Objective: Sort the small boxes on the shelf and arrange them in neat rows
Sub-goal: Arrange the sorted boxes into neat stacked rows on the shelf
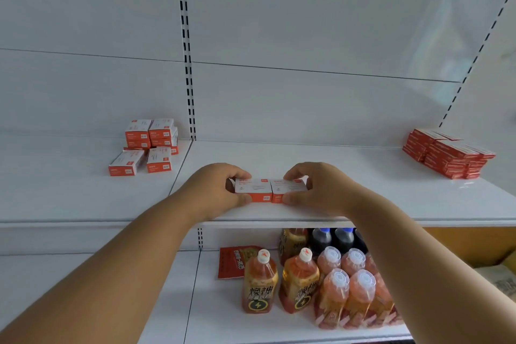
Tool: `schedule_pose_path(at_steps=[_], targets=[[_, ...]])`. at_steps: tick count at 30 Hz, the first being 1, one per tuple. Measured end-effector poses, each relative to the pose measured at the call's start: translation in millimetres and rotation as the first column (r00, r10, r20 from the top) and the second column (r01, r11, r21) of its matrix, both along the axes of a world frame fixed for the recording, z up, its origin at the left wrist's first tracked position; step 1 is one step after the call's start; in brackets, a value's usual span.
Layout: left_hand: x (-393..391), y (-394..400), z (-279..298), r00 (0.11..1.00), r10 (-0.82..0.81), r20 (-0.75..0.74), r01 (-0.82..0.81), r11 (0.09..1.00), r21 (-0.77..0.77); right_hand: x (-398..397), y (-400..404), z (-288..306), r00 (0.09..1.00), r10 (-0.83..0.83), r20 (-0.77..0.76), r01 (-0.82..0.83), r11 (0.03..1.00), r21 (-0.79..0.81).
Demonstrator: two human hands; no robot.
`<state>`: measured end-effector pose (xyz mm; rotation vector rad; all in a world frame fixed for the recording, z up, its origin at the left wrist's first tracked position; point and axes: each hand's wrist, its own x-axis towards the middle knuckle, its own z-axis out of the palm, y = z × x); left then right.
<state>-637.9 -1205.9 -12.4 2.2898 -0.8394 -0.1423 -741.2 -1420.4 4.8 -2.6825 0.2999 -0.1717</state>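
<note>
- Here, a white shelf spans the view, with a white back panel rising behind it and a black slotted upright running up toward twelve o'clock.
- A lower shelf sits beneath at six o'clock; on it stand orange drink bottles toward five o'clock, with dark bottles behind them and a red packet just beside the nearest bottle, on its left.
- Two bare forearms reach up from the bottom corners and meet near the shelf's front edge, at the centre.
- At three o'clock on the shelf, a red stack of boxes stands near the back panel, well apart from the hands.
- At nine o'clock, a loose group of orange-and-white boxes sits on the neighbouring shelf section, some stacked, two lying out in front.
- The left hand grips the left box, fingers over its far side and thumb on its orange front.
- The right hand grips the right box the same way.
- The two boxes lie side by side, touching, on the shelf between the hands.
</note>
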Motion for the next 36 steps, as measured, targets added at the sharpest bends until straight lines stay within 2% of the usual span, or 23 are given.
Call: schedule_pose_path(at_steps=[3, 6, 10, 15, 21, 23, 25, 27, 29, 31, 36], targets=[[-0.8, 0.1, 0.7, 1.000, 0.005, -0.005, -0.005, 1.000, 0.012, 4.2, -6.9, 4.5, 0.997, 0.075, -0.022, -0.076, 0.997, -0.021], [-1.0, 0.7, 2.4, 1.000, -0.014, 0.010, 0.014, 1.000, -0.018, 9.0, -6.6, 13.8, 0.993, 0.080, 0.084, -0.076, 0.996, -0.045], [-3.1, 13.8, 2.8, 0.999, 0.039, -0.035, -0.044, 0.988, -0.151, 26.4, 18.9, 16.4, 0.963, 0.107, 0.246, -0.075, 0.988, -0.134], [20.3, 56.7, 11.3, 0.993, 0.118, 0.023, -0.111, 0.974, -0.195, 64.3, 71.8, 20.9, 0.954, 0.120, 0.274, -0.094, 0.990, -0.104], [67.7, 117.8, 12.6, 0.939, 0.300, 0.170, -0.279, 0.950, -0.139, 114.9, 142.2, 23.7, 0.979, 0.160, 0.128, -0.147, 0.983, -0.106], [89.4, 136.8, 7.6, 0.883, 0.411, 0.225, -0.399, 0.912, -0.100, 130.2, 168.6, 23.2, 0.984, 0.175, 0.036, -0.170, 0.980, -0.105], [105.8, 148.2, 1.7, 0.854, 0.473, 0.219, -0.480, 0.877, -0.021, 139.7, 193.4, 21.5, 0.979, 0.189, -0.071, -0.197, 0.973, -0.120], [114.3, 151.8, -2.0, 0.875, 0.436, 0.211, -0.462, 0.882, 0.096, 148.2, 211.8, 18.5, 0.984, 0.146, -0.106, -0.161, 0.976, -0.149], [116.5, 153.2, -3.8, 0.888, 0.398, 0.229, -0.437, 0.887, 0.152, 156.0, 220.6, 14.7, 0.995, 0.012, -0.097, -0.030, 0.983, -0.182], [117.2, 156.5, -6.4, 0.887, 0.401, 0.228, -0.436, 0.890, 0.134, 161.5, 222.1, 8.3, 0.990, -0.101, -0.094, 0.080, 0.975, -0.207], [112.0, 166.2, -5.6, 0.919, 0.366, 0.144, -0.369, 0.929, -0.006, 154.9, 218.8, 6.6, 0.984, -0.168, -0.051, 0.164, 0.984, -0.071]])
